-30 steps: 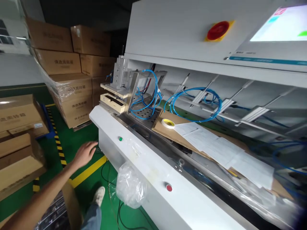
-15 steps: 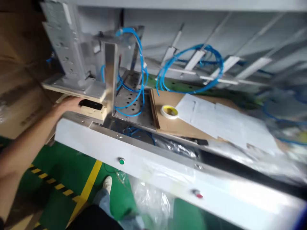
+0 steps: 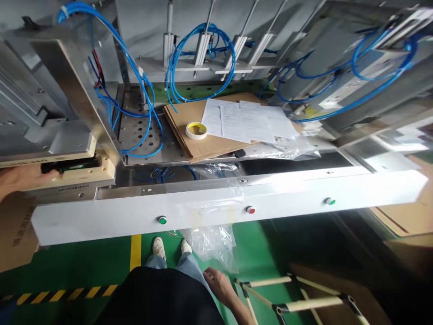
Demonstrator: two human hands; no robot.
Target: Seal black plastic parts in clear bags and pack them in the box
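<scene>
At the far left, my left hand (image 3: 25, 177) reaches under a metal press plate, its fingers smeared and partly out of sight. The fingertips touch or lie beside a dark part (image 3: 50, 167) in a cream-coloured fixture (image 3: 98, 170); whether they grip it I cannot tell. Something green shows inside the fixture's recess. A metal post (image 3: 72, 85) rises to the right of the fixture. Low in front of my body hangs my right hand (image 3: 219, 284), fingers curled in, with nothing visible in it. Beside it is a frame of cream tubes (image 3: 311, 304) with black joints.
A tape roll (image 3: 196, 130) and white papers (image 3: 240, 119) lie on cardboard (image 3: 182, 122). Coiled blue hoses (image 3: 172, 67) hang behind. Green and red buttons (image 3: 251, 210) line the white front panel (image 3: 118, 221). Clear plastic film (image 3: 213, 243) droops over the edge.
The view has swung right, so the fixture and my left hand sit farther left. My right hand and the tube frame have come into view. The left hand remains at the fixture.
</scene>
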